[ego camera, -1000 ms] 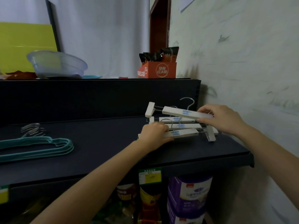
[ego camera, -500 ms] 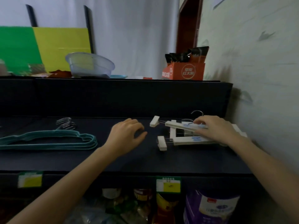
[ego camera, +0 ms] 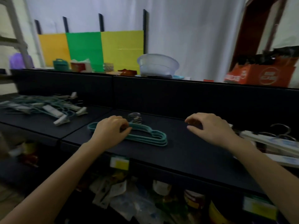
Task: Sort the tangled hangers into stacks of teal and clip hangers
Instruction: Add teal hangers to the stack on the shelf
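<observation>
Shelf (ego camera: 186,153): teal hangers (ego camera: 150,138) (necks, seemingly) behind left hand (ego camera: 110,131)

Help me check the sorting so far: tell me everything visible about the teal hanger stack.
The teal hangers lie flat in a neat stack on the dark shelf, several thin, matte-looking frames aligned together. Their silvery wire hooks bunch at the back edge. The left hand covers the stack's left half, fingers curled at the neck. Nothing else touches it.

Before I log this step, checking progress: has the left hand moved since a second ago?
Yes. The left hand went left, from the white clip hangers to the teal hangers.
</observation>
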Demonstrator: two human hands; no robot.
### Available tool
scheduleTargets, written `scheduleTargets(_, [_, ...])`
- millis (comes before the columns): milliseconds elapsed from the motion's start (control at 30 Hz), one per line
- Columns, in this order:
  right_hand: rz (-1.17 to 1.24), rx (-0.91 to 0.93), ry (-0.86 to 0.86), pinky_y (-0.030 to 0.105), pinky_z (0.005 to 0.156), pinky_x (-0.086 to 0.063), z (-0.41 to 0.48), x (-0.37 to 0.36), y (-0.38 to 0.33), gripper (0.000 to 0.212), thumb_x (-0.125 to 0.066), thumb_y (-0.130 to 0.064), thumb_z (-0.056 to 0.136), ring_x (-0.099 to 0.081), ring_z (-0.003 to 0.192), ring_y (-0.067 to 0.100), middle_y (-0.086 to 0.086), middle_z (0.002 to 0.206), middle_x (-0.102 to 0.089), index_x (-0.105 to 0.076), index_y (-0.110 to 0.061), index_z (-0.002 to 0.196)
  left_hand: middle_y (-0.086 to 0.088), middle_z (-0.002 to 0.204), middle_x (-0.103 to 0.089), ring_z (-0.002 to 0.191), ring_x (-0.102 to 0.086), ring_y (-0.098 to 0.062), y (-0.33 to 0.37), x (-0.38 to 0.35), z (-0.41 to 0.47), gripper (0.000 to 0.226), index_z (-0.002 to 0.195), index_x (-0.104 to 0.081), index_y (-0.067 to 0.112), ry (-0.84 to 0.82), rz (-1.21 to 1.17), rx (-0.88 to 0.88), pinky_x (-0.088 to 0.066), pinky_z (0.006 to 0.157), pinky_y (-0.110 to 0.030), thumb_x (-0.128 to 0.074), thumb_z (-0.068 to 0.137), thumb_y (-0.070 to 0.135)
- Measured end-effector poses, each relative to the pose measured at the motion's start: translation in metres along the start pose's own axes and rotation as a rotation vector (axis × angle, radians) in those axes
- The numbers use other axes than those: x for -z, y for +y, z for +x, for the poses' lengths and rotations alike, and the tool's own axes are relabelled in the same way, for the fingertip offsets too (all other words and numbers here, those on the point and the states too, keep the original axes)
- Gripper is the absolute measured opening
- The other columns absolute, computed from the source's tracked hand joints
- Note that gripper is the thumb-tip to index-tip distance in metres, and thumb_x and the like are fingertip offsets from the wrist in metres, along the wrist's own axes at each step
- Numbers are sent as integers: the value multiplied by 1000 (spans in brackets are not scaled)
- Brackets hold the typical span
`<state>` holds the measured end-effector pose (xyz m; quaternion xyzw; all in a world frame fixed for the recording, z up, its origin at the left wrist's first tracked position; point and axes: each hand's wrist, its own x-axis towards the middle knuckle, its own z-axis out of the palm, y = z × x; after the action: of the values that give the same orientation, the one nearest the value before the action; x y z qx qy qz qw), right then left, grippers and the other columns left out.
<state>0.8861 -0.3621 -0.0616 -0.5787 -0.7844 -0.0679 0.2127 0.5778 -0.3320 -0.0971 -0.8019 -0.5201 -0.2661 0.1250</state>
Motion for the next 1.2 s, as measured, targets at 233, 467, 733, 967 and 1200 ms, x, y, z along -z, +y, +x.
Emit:
scheduleTargets(233, [108, 117, -3, 26, 69, -46, 71, -59, -134, 23, -54, -41, 89, -56, 87, 8, -17, 95, -57, -58, -34, 111, 13, 84, -53, 77, -46, -5, -148, 56, -55, 20, 95, -63, 26, -26, 64, 150, -35, 61, -21, -51, 90, 41])
scheduleTargets(467, [171, 148, -39, 31, 74, -48, 127, -114, -259, 24, -55, -42, 87, -58, 90, 10, -14, 96, -60, -59, -35, 109, 14, 81, -56, 78, -53, -7, -266, 84, -103, 14, 89, -63, 29, -55, 103, 140, -33, 55, -17, -55, 88, 40])
scheduleTargets(733, [122, 215, -100, 28, 69, -43, 197, -155, -351, 25, -54, -43, 88, -56, 90, 10, -11, 104, -61, -59, -34, 110, 12, 83, -59, 77, -54, -8, -368, 106, -129, 16, 91, -67, 25, -59, 101, 196, -39, 58, -22, -56, 87, 37])
scheduleTargets(967, [119, 231, -132, 28, 68, -46, 269, -186, -399, 27, -54, -43, 88, -58, 90, 9, -10, 103, -63, -59, -31, 112, 14, 84, -57, 82, -54, -9, -441, 101, -123, 15, 90, -65, 28, -32, 93, 239, -38, 62, -24, -55, 87, 39])
scheduleTargets(1200, [94, 235, -198, 35, 78, -51, 370, -228, -446, 41, -51, -52, 88, -58, 96, 16, -4, 110, -62, -56, -24, 118, 17, 81, -54, 78, -52, -5, -526, 95, -83, 15, 90, -63, 30, -25, 89, 221, -37, 58, -20, -54, 87, 42])
